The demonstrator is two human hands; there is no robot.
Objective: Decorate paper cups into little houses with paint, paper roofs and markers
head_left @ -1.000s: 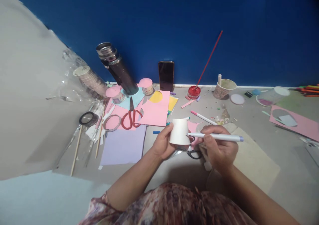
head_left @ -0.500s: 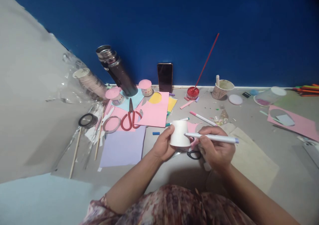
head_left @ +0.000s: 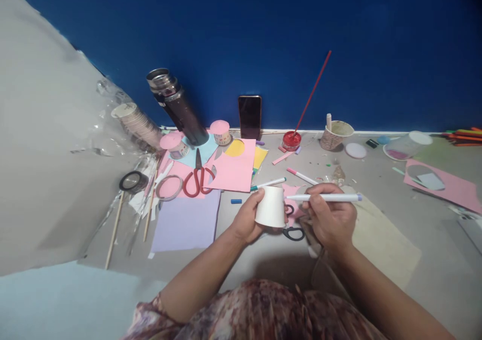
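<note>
My left hand [head_left: 246, 219] is wrapped round a white paper cup [head_left: 271, 207], held upside down just above the grey floor. My right hand [head_left: 329, 219] grips a white marker [head_left: 326, 198] with a purple end, lying level, its tip close to the cup's right side. Beneath the two hands lie small black-handled scissors [head_left: 292, 232] and a pink paper scrap [head_left: 291, 193].
Red scissors [head_left: 198, 178], pink paper [head_left: 233, 169], a lilac sheet [head_left: 186, 222], tape rolls [head_left: 131, 181] and wooden sticks [head_left: 114, 232] lie to the left. A flask [head_left: 175, 106], a phone [head_left: 250, 116], a red paint pot [head_left: 292, 140] and a patterned cup [head_left: 336, 134] stand by the blue wall. Beige card [head_left: 384, 242] lies right.
The marker has lifted slightly and turned level, its tip now off the cup's face. The cup has tilted a little in my left hand.
</note>
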